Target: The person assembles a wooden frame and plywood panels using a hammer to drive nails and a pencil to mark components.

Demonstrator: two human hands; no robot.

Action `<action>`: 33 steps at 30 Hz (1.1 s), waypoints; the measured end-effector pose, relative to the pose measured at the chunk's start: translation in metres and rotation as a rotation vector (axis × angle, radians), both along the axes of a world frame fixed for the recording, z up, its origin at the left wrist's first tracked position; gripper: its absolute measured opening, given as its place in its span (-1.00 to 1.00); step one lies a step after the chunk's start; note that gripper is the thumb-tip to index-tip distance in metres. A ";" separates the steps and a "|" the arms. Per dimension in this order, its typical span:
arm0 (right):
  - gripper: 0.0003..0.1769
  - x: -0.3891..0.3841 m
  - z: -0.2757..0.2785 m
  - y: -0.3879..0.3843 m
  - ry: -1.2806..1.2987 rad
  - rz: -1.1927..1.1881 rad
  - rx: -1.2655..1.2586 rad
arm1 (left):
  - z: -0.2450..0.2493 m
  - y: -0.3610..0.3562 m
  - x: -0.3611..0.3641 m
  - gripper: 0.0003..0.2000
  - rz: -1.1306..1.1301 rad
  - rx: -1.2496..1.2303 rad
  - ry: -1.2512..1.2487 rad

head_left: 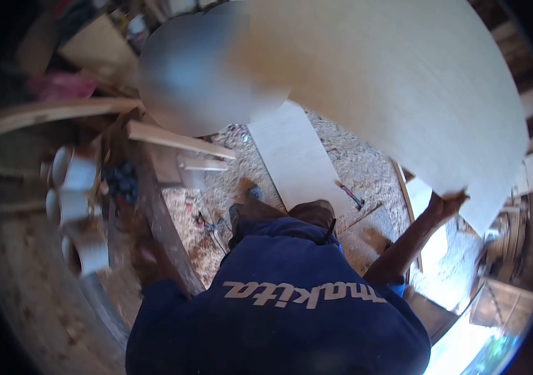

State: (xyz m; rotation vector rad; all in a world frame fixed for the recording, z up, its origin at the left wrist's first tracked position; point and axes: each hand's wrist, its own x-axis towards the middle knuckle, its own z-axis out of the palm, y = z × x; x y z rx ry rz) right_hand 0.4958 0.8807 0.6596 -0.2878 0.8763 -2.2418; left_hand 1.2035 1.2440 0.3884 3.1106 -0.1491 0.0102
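A large pale plywood sheet (404,81) fills the upper right, raised at a slant above the floor. My right hand (449,205) is closed on its lower edge, the arm stretched out to the right. My left hand (144,250) is low at the left beside the wooden bench (169,250). It is dark and smeared by motion, so its fingers cannot be made out. A dark, lumpy bundle (122,181) lies on the bench beyond that hand.
A long pale board (297,153) lies on the shaving-strewn floor ahead. A hammer-like tool (351,195) rests right of it. Several white cylindrical containers (79,206) stand at the left. A wooden beam (179,139) juts in from the left. A blurred patch covers the upper middle.
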 end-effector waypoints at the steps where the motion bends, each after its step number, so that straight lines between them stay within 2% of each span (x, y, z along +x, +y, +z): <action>1: -0.38 -0.006 -0.004 -0.017 -0.015 0.025 -0.031 | -0.004 -0.005 0.003 -0.49 0.008 0.017 0.022; 2: -0.38 -0.013 -0.010 -0.031 -0.029 0.058 -0.064 | -0.006 -0.013 0.007 -0.49 0.010 0.018 0.033; 4: -0.41 -0.002 -0.008 -0.053 -0.019 -0.084 -0.005 | -0.011 -0.027 0.014 -0.49 0.014 0.029 0.051; 6: -0.42 -0.026 -0.041 -0.064 -0.018 -0.115 0.007 | -0.014 -0.037 0.020 -0.49 0.036 0.045 0.062; 7: -0.43 -0.035 -0.059 -0.069 0.303 -0.179 0.257 | -0.015 -0.045 0.021 -0.49 0.044 0.047 0.061; 9: -0.46 -0.016 -0.042 -0.090 -0.091 -0.235 0.071 | -0.017 -0.059 0.024 -0.50 0.062 0.056 0.060; 10: -0.46 -0.027 -0.050 -0.098 -0.089 -0.247 0.069 | -0.019 -0.066 0.025 -0.50 0.073 0.058 0.057; 12: -0.44 -0.064 -0.087 -0.109 0.319 -0.224 0.269 | -0.019 -0.081 0.025 -0.50 0.088 0.072 0.045; 13: -0.44 -0.077 -0.107 -0.118 0.319 -0.238 0.276 | -0.021 -0.092 0.024 -0.50 0.093 0.076 0.037; 14: -0.41 -0.091 -0.129 -0.127 0.843 -0.487 0.627 | -0.022 -0.104 0.023 -0.50 0.094 0.090 0.029; 16: -0.39 -0.100 -0.144 -0.154 1.341 -0.744 0.988 | -0.024 -0.136 0.021 -0.50 0.108 0.083 -0.010; 18: -0.38 -0.088 -0.137 -0.187 0.074 -0.225 0.033 | -0.026 -0.177 0.013 -0.50 0.119 0.072 -0.054; 19: -0.39 -0.082 -0.133 -0.209 -0.015 -0.335 0.215 | -0.027 -0.204 0.006 -0.51 0.118 0.051 -0.085; 21: -0.47 -0.154 -0.230 -0.236 0.530 -0.418 0.437 | -0.030 -0.268 -0.010 -0.51 0.084 -0.003 -0.150; 23: -0.53 -0.149 -0.221 -0.284 -0.113 -0.383 0.205 | -0.044 -0.354 -0.033 -0.51 -0.010 -0.125 -0.207; 25: -0.51 -0.163 -0.262 -0.328 0.180 -0.369 0.350 | -0.072 -0.463 -0.071 -0.51 -0.175 -0.336 -0.215; 26: -0.49 -0.168 -0.266 -0.359 0.065 -0.373 0.355 | -0.087 -0.526 -0.100 -0.51 -0.264 -0.462 -0.214; 27: -0.48 -0.172 -0.270 -0.391 -0.052 -0.382 0.355 | -0.070 -0.607 -0.161 -0.61 -0.322 -0.597 -0.244; 28: -0.47 -0.177 -0.269 -0.424 -0.323 -0.461 0.327 | -0.087 -0.697 -0.200 -0.61 -0.383 -0.615 -0.239; 29: -0.46 -0.182 -0.275 -0.431 0.135 -0.291 0.781 | -0.104 -0.746 -0.221 -0.63 -0.543 -0.616 -0.092; 30: -0.45 -0.191 -0.307 -0.424 0.374 -0.208 0.961 | -0.095 -0.768 -0.227 -0.65 -0.696 -0.584 0.062; 31: -0.44 -0.199 -0.338 -0.416 0.620 -0.148 1.133 | -0.068 -0.811 -0.259 -0.62 -0.727 -0.536 0.132; 32: -0.44 -0.203 -0.356 -0.422 0.503 -0.230 1.038 | -0.042 -0.859 -0.298 -0.60 -0.738 -0.511 0.202; 33: -0.43 -0.202 -0.350 -0.437 0.394 -0.316 0.936 | -0.044 -0.894 -0.299 -0.57 -0.840 -0.490 0.216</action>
